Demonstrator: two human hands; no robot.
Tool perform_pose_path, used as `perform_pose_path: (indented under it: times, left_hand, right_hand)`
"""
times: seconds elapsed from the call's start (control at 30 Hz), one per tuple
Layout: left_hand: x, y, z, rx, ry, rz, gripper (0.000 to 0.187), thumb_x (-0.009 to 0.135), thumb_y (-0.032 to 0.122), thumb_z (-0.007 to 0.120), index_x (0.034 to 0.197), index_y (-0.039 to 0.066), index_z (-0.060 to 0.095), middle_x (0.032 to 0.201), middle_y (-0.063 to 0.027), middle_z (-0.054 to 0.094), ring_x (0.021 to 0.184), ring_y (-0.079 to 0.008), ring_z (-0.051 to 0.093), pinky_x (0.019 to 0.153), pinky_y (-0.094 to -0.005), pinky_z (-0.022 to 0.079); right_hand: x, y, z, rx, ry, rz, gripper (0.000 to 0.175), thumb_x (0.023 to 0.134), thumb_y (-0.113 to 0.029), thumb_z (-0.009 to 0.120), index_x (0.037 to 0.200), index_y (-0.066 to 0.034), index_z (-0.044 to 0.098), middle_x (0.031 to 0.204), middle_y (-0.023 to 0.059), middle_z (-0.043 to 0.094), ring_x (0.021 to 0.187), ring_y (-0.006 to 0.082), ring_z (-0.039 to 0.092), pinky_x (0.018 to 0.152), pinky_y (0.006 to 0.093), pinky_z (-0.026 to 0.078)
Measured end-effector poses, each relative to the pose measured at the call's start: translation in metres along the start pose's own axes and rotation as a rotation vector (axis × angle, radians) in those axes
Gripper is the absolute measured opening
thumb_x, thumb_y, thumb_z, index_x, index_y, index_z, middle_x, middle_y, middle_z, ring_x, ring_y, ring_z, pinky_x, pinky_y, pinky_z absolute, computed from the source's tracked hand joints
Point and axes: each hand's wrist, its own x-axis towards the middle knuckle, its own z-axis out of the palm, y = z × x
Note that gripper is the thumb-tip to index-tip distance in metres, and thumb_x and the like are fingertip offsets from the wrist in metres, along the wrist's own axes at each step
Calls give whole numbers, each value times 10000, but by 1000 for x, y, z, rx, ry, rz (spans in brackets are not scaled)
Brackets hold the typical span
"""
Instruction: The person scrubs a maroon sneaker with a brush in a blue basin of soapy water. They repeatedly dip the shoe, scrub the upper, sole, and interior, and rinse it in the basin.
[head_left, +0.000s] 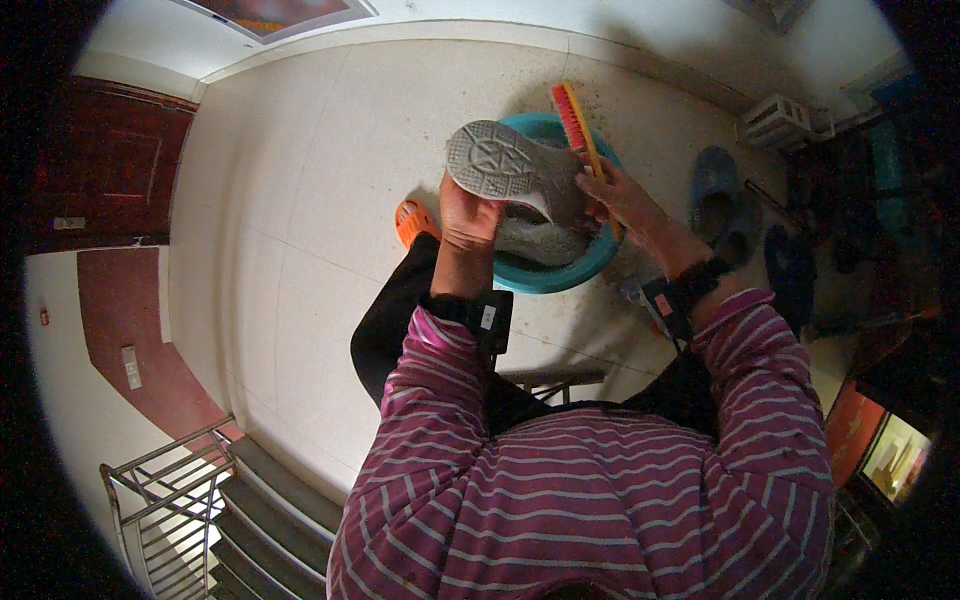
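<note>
A grey shoe (487, 157) is held sole up above a teal plastic basin (551, 283). My left hand (469, 214) grips its toe end from below. In my right hand (626, 199) is a scrub brush (576, 124) with a yellow back and red bristles, pointing away from me beside the shoe's heel end. Its bristles face the shoe, and whether they touch it is hard to tell. A second grey shoe (547, 241) lies in the basin under the held one, partly hidden.
An orange clog (415, 222) is on my left foot, left of the basin. Several shoes, among them a blue one (714, 172), stand at the right near a white plastic crate (776, 121). Stairs (262, 495) with a metal railing (169, 487) descend at lower left.
</note>
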Motion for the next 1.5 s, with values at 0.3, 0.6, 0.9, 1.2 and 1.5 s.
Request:
perform_pose_path:
  times: [0.3,0.6,0.9,1.2,1.5]
  left_hand:
    - [13,3,-20,-118,-156,-226,463,974,456,401,1155,68,578,1115,-106,635,1034,-285,595,927,-440,473]
    - [3,-36,-36,123,124,-79,781,856,747,251,1299,152,497,1301,-84,542,1206,-343,477,1023,-572,316]
    - [0,-49,-49,443,284,96,493,915,327,585,1308,60,455,1305,-103,518,1192,-279,495,1016,-447,379]
    - [2,-30,-51,605,299,191,357,880,118,629,1215,53,529,1144,-62,619,1032,-201,593,924,-346,463]
    - [6,-43,-64,715,137,142,379,878,144,667,1229,77,541,1157,-20,611,1036,-140,571,926,-294,437]
  right_hand:
    - [16,-1,-5,-260,-91,-95,503,781,-287,758,1160,-57,520,930,25,572,781,124,554,673,282,480]
    - [29,-2,-3,-632,192,-87,523,690,-378,771,1010,-10,581,849,100,612,777,197,587,687,339,475]
    - [34,2,11,-552,236,-26,528,726,-371,739,1054,8,572,884,108,627,790,238,601,703,357,478]
    - [11,-7,22,-902,288,-395,484,868,-391,604,1200,-48,522,988,193,651,859,374,622,751,443,508]
    - [9,10,40,-1396,198,-527,493,931,-321,482,1398,-189,396,918,217,620,790,396,623,680,486,518]
